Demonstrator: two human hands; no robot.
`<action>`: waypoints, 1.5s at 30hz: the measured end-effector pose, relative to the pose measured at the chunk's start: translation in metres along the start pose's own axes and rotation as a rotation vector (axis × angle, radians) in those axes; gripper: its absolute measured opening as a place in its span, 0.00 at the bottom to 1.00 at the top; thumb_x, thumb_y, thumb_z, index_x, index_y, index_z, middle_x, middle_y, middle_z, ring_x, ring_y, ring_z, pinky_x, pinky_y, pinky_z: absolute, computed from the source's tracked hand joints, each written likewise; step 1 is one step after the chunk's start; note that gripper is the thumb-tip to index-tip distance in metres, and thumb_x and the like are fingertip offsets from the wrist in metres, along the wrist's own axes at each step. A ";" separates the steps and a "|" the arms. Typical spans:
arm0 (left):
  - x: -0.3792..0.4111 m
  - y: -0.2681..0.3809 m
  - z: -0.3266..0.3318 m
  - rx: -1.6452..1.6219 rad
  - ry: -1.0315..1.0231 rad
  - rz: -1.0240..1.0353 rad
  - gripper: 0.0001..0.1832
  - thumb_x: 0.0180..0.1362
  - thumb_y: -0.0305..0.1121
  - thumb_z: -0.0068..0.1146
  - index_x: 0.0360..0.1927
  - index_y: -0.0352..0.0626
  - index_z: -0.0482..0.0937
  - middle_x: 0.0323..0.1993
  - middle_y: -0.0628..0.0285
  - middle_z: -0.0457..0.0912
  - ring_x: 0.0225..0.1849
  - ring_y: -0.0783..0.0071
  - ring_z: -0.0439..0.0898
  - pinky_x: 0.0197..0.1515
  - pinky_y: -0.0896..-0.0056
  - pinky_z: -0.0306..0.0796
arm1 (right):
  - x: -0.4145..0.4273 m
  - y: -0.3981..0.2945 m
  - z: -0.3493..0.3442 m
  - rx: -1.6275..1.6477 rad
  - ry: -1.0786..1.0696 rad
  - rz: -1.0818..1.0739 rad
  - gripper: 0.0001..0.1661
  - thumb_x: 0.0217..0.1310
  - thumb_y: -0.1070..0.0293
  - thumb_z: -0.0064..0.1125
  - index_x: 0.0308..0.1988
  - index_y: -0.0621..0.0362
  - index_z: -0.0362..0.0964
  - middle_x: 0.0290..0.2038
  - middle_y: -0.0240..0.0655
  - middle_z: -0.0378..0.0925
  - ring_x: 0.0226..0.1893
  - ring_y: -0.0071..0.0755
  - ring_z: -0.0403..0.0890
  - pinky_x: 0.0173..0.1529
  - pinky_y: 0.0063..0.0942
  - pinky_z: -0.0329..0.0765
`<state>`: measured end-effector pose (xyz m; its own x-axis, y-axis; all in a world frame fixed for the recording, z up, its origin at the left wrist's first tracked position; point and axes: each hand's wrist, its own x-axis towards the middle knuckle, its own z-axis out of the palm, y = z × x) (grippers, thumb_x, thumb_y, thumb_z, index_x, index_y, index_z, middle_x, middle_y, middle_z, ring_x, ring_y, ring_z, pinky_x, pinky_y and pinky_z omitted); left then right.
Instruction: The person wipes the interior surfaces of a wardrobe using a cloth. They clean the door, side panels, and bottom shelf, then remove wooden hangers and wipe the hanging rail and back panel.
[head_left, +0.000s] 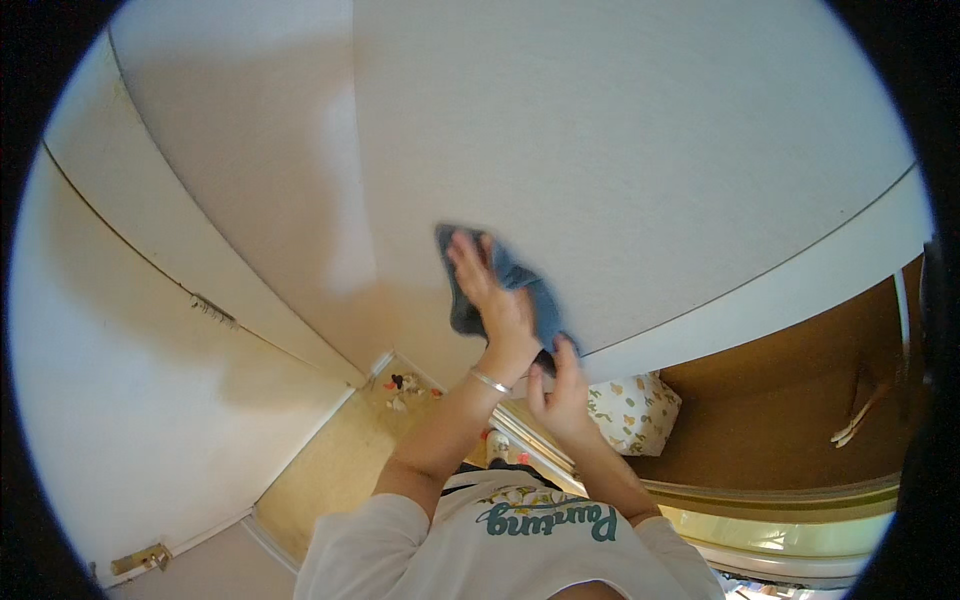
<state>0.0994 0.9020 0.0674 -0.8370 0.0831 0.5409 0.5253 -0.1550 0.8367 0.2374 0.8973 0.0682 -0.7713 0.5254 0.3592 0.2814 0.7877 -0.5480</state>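
Note:
A blue-grey cloth (541, 296) lies against a pale wall panel (600, 165), close to an inside corner. My left hand (491, 300) presses it from above, palm down and fingers stretched over it; a silvery bracelet (491, 381) circles that wrist. Lower and to the right, my right hand (562, 394) has its thumb and fingers at the cloth's lower end, where a dark fold shows. Both hands and the cloth are slightly blurred. Part of the cloth is hidden under my left hand.
A white door (150, 315) with a metal latch (142, 559) stands left. Small litter (409, 386) lies on the tan floor (330, 465). To the right, a patterned bag or box (634, 412) sits by a brown surface (765, 405). Metal rails (532, 435) run below my arms.

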 end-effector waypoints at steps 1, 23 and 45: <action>0.021 0.021 0.001 0.121 -0.060 0.142 0.36 0.54 0.29 0.48 0.67 0.42 0.52 0.70 0.43 0.43 0.70 0.39 0.41 0.66 0.40 0.36 | 0.004 -0.007 -0.009 0.077 0.005 0.045 0.31 0.55 0.76 0.52 0.56 0.75 0.50 0.43 0.56 0.70 0.43 0.45 0.75 0.47 0.32 0.72; -0.092 -0.068 -0.015 -0.044 -0.136 -0.158 0.39 0.60 0.48 0.44 0.67 0.34 0.48 0.69 0.38 0.33 0.70 0.39 0.33 0.68 0.41 0.32 | -0.042 0.060 0.032 -0.490 -0.045 -0.206 0.25 0.48 0.58 0.59 0.48 0.51 0.68 0.32 0.43 0.78 0.32 0.45 0.78 0.45 0.44 0.69; -0.161 -0.105 -0.036 0.417 -0.967 0.972 0.22 0.50 0.38 0.54 0.52 0.71 0.75 0.65 0.76 0.56 0.60 0.60 0.57 0.60 0.55 0.56 | -0.102 0.130 0.095 0.875 0.325 0.835 0.18 0.68 0.63 0.37 0.46 0.68 0.64 0.48 0.46 0.70 0.49 0.38 0.70 0.53 0.32 0.67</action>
<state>0.1737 0.8696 -0.1109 0.2163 0.7651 0.6065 0.9663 -0.2568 -0.0207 0.2985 0.9155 -0.1110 -0.3287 0.9140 -0.2380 0.0467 -0.2360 -0.9706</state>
